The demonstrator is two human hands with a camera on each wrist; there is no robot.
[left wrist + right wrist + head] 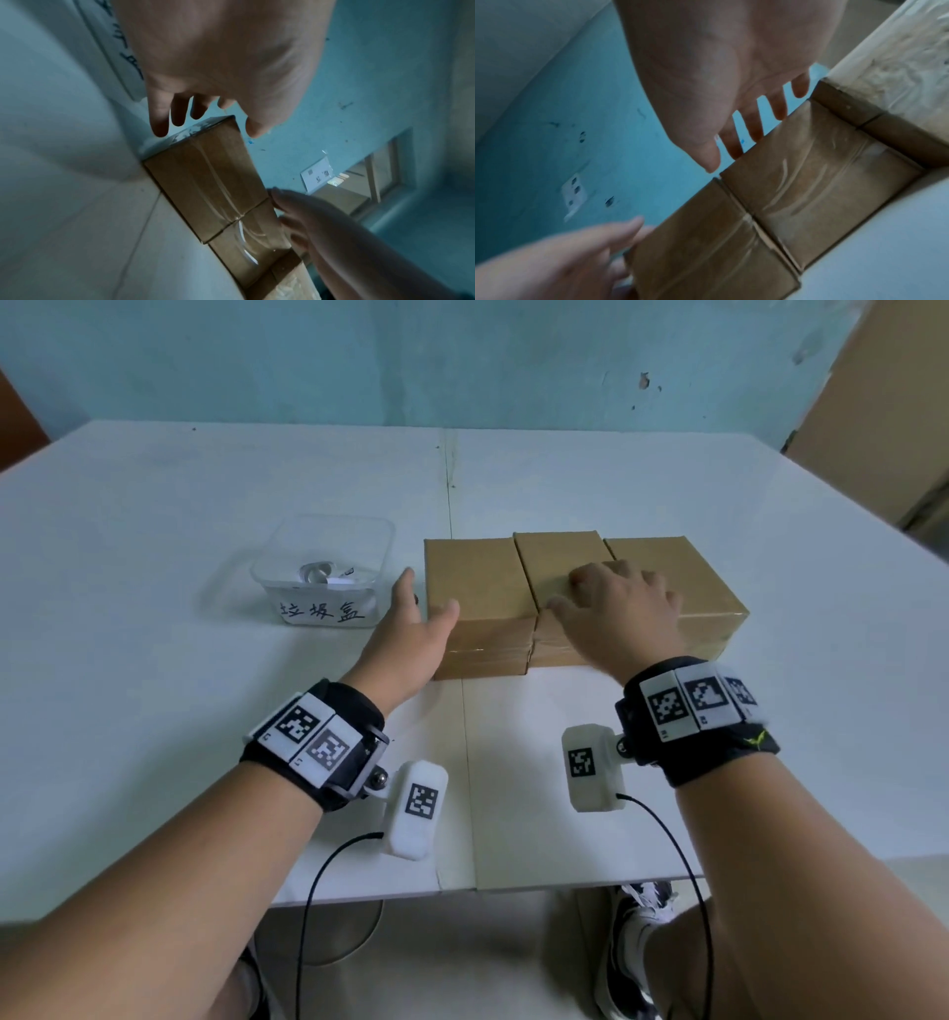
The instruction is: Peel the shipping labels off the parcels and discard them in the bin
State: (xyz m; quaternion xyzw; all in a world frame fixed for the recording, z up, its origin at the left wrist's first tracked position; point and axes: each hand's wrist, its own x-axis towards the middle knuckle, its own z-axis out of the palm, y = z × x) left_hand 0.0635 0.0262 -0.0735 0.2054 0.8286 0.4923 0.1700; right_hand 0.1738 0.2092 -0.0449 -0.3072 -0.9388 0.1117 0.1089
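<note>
Three brown cardboard parcels stand side by side on the white table: the left parcel point(475, 577), the middle parcel point(557, 557) and the right parcel point(688, 572). Their tops show bare cardboard, and clear tape wraps their sides point(210, 182). My left hand point(416, 629) is open at the left parcel's left side, thumb over its top edge. My right hand point(616, 603) lies open over the middle parcel point(808, 178), fingers spread. The clear plastic bin point(287, 562) stands left of the parcels and holds crumpled white labels point(328, 572).
A handwritten paper tag point(323, 611) fronts the bin. A seam point(452, 495) runs down the table's middle. The table's near edge point(359, 898) is close to my body. A brown board point(873, 403) leans at the back right.
</note>
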